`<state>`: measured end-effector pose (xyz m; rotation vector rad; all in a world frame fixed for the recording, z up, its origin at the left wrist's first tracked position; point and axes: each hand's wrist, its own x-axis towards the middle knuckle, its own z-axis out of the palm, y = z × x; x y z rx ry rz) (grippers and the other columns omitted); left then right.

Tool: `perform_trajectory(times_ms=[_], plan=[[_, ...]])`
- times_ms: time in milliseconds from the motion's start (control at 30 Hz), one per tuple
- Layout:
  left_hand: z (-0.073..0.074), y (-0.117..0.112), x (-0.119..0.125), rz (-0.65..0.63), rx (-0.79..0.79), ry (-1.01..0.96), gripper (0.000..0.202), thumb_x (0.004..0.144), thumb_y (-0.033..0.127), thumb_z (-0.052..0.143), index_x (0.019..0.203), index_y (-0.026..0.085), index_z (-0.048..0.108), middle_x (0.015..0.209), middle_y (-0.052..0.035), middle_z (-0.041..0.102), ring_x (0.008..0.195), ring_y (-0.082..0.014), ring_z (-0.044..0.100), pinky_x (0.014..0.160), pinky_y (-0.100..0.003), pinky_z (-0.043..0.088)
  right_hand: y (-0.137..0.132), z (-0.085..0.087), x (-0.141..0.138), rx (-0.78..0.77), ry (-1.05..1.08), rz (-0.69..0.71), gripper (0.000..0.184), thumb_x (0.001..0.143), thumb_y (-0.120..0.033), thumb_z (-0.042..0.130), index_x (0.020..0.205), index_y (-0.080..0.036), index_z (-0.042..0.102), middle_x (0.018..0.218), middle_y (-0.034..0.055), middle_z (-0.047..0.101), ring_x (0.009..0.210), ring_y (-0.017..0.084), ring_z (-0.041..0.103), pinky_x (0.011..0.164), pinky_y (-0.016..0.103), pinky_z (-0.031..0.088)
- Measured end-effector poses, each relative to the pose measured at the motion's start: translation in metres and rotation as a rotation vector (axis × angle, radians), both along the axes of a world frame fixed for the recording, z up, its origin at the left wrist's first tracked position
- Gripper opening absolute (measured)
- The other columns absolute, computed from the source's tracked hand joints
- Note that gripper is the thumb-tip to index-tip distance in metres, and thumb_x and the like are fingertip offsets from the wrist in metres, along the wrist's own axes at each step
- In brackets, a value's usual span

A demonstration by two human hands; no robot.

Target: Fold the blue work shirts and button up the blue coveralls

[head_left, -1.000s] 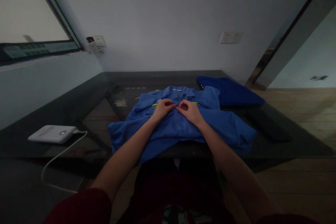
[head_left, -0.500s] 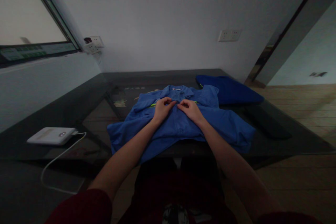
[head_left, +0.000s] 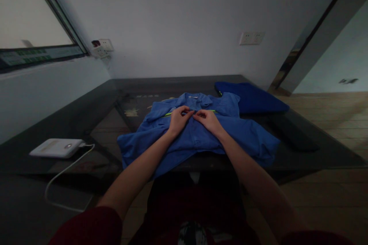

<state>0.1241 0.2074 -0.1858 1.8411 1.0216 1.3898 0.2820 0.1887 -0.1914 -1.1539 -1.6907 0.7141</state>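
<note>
White plastic rect. box (head_left: 56,148): flat on dark glossy table (head_left: 86,111), thin white cable (head_left: 63,171) from its R end
L hand (head_left: 178,121): thumb & fingertips pinching front opening of blue fabric collared shirt (head_left: 198,136) w/ yellow-green stripe
Shirt posn: spread front-up mid-table, collar twd wall
R hand (head_left: 209,121): pinching same opening, fingertips nr L's; exact pt hidden
Dark-blue flat fabric case (head_left: 251,98): just beside shirt's R shoulder
Black flat oblong item (head_left: 293,134): on table, R of shirt
</note>
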Motion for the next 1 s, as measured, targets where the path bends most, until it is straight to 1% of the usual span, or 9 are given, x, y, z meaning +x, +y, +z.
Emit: perform_trajectory(times_ms=[133,267,367,500,600,733,833,900,1000], plan=[[0.0,0.006,-0.003,-0.032,0.016,0.059,0.019,0.073,0.035,0.065,0.071,0.017,0.059,0.068,0.0004,0.061,0.067,-0.0147,0.058,0.063,-0.025,0.043,0.0,0.0,0.001,-0.008,0.044,-0.005,0.03,0.072,-0.046,0.066,0.069,-0.016,0.062,0.063,0.0014,0.062,0.059,0.015,0.055,0.057,0.026,0.041],[0.0,0.015,-0.007,-0.099,0.025,0.251,0.032,0.078,0.036,0.059,0.055,0.019,0.045,0.052,0.0037,0.046,0.053,-0.0116,0.044,0.054,-0.025,0.032,0.0,0.0,0.0,0.0,0.052,0.005,0.03,0.07,-0.045,0.066,0.066,-0.017,0.058,0.061,-0.0006,0.058,0.057,0.013,0.052,0.056,0.025,0.04],[0.0,0.016,-0.008,-0.124,0.048,0.337,0.036,0.082,0.033,0.054,0.052,0.02,0.039,0.05,0.0039,0.041,0.05,-0.0114,0.038,0.051,-0.026,0.026,0.0,0.001,0.0,-0.069,0.069,0.035,0.03,0.069,-0.046,0.065,0.065,-0.018,0.055,0.055,-0.003,0.053,0.051,0.011,0.047,0.049,0.023,0.036],[0.0,0.013,-0.007,-0.092,0.139,0.403,0.035,0.086,0.03,0.049,0.054,0.02,0.038,0.052,0.0027,0.042,0.052,-0.0126,0.039,0.053,-0.026,0.027,-0.003,0.005,-0.003,-0.192,0.115,0.04,0.027,0.067,-0.044,0.063,0.065,-0.019,0.053,0.051,-0.0049,0.049,0.046,0.01,0.044,0.044,0.022,0.031],[0.001,0.01,-0.008,-0.046,0.218,0.466,0.034,0.088,0.029,0.048,0.056,0.02,0.042,0.056,0.0009,0.047,0.055,-0.0138,0.043,0.055,-0.027,0.029,-0.005,0.007,-0.005,-0.232,0.139,0.018,0.023,0.067,-0.039,0.063,0.063,-0.019,0.052,0.051,-0.005,0.049,0.046,0.009,0.044,0.043,0.021,0.03],[0.003,0.005,-0.01,-0.035,0.325,0.577,0.031,0.093,0.03,0.044,0.064,0.019,0.049,0.066,-0.0022,0.054,0.064,-0.0162,0.05,0.061,-0.027,0.033,-0.005,0.008,-0.008,-0.275,0.171,-0.013,0.015,0.067,-0.03,0.06,0.062,-0.018,0.053,0.049,-0.0051,0.049,0.044,0.009,0.044,0.043,0.021,0.031],[0.003,0.002,-0.011,-0.043,0.377,0.648,0.029,0.094,0.03,0.042,0.07,0.019,0.052,0.072,-0.0035,0.056,0.071,-0.0173,0.052,0.065,-0.027,0.035,-0.004,0.004,-0.008,-0.245,0.142,-0.025,0.013,0.068,-0.026,0.058,0.06,-0.018,0.052,0.047,-0.0056,0.047,0.043,0.01,0.043,0.044,0.022,0.032],[0.002,0.001,-0.011,-0.046,0.389,0.659,0.027,0.094,0.03,0.041,0.072,0.019,0.053,0.074,-0.004,0.056,0.072,-0.0175,0.053,0.066,-0.027,0.035,-0.003,0.002,-0.007,-0.165,0.079,-0.043,0.013,0.068,-0.024,0.058,0.059,-0.018,0.052,0.049,-0.0049,0.048,0.046,0.01,0.044,0.047,0.022,0.033],[0.0,0.002,-0.012,-0.038,0.376,0.641,0.026,0.094,0.029,0.042,0.072,0.019,0.052,0.074,-0.0039,0.057,0.071,-0.0174,0.053,0.065,-0.027,0.035,-0.003,0.001,-0.006,-0.017,-0.033,-0.054,0.013,0.071,-0.025,0.059,0.062,-0.017,0.055,0.057,-0.0022,0.055,0.055,0.012,0.049,0.054,0.023,0.037]])
